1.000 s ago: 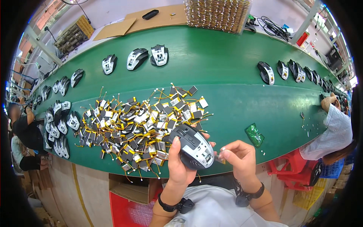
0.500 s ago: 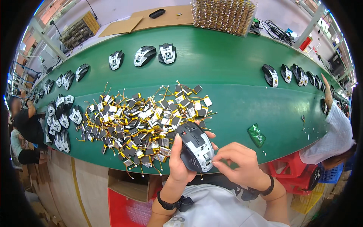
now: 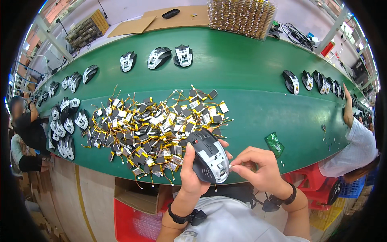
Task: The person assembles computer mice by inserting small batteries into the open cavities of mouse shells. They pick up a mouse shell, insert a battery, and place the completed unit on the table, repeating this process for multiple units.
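My left hand (image 3: 192, 171) is wrapped round a black-and-white computer mouse (image 3: 210, 151), thumb on its near left side and fingertips showing past its far right side. An opening in the white part of the mouse, toward my right hand, bares a bit of circuit board. Just right of that opening my right hand (image 3: 258, 167) is closed in a pinch, thumb against forefinger. A small whitish bit shows at its fingertips, too small to name. Left of the mouse spreads a heap of small silver-and-black battery packs (image 3: 149, 129) with yellow ends and thin wires.
More mice stand along the green workbench (image 3: 242, 64), some in a cluster at the left (image 3: 68, 121). A green packet (image 3: 274, 144) lies right of my hands. A co-worker's arm (image 3: 349, 109) reaches in at the right. A tray of wired parts (image 3: 241, 20) stands at the back.
My right hand has drawn slightly right, away from the opening of the mouse, still pinching. The mouse stays in my left hand. The co-worker's arm at the right has shifted.
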`<state>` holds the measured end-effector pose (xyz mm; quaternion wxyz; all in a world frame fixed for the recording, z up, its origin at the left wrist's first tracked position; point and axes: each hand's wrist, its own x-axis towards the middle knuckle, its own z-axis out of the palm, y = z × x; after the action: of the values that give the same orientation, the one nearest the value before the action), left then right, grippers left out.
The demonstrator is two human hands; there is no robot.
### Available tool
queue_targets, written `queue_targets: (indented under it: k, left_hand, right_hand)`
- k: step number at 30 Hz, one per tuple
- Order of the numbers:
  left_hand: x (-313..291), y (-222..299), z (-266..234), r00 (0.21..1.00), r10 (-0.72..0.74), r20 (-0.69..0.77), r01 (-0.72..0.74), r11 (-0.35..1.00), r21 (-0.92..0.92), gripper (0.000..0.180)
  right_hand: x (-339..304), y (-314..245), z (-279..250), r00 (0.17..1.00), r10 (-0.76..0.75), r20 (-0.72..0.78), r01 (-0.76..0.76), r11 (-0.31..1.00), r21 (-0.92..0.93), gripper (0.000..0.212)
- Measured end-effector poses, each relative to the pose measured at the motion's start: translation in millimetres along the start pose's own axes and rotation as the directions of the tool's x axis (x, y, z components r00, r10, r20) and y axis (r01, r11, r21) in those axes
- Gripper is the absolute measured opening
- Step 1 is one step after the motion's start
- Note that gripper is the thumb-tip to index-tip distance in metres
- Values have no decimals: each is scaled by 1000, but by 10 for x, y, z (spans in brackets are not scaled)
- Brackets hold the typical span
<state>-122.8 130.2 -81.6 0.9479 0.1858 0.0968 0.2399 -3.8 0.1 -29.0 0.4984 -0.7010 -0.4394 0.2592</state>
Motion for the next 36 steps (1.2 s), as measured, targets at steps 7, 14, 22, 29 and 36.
queue_targets:
  k: [7,14,22,29,36]
  left_hand:
    - [10,-33,-34,1000,-11,7,11,1000,4,66]
    - [-23,-40,-27,998,-56,-35,56,998,18,66]
    - [-20,-113,24,987,-13,-161,18,999,31,62]
    - [17,-114,-13,988,45,-151,-51,998,-41,66]
    - [-51,-140,148,988,84,-126,-71,992,102,63]
  right_hand:
    - [10,-84,12,890,-455,12,423,816,-394,17]
    - [65,-107,-24,774,-566,284,619,581,-528,24]
    - [107,-138,-7,795,-488,360,603,575,-552,23]
    - [-3,-152,89,787,-526,323,592,497,-634,27]
    - [-169,69,173,764,-620,176,580,542,-608,31]
